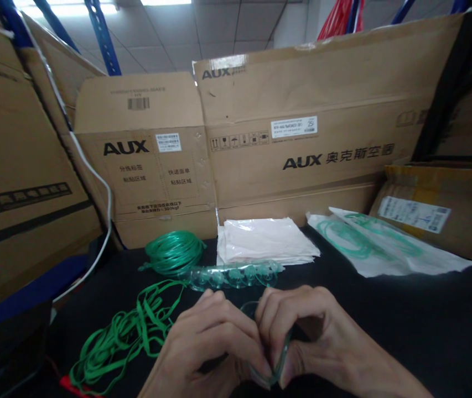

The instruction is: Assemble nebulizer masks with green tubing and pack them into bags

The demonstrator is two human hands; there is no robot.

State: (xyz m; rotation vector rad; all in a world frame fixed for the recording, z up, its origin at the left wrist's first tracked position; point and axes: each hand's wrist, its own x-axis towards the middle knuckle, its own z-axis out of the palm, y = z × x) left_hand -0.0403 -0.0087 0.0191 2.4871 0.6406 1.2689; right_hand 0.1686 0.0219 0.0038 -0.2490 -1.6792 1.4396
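Note:
Low in the middle, my left hand (214,337) and my right hand (304,326) meet with their fingers bent inward. Both pinch a clear, greenish plastic piece (282,359) with a curved rim, mostly covered by the fingers; its exact kind cannot be made out. Just beyond the hands lies a row of nested clear plastic pieces (231,276). A coil of green tubing (173,251) sits behind them to the left. Nearer, beside my left hand, a loose tangle of flat green elastic cord (128,337) spreads over the black table.
White plastic bags (264,237) are stacked at the back. To their right, a white and clear pouch (377,243) contains green tubing. A taped carton (447,204) stands at the right, and large cardboard panels (252,160) wall the back. A white cable (94,171) hangs at left.

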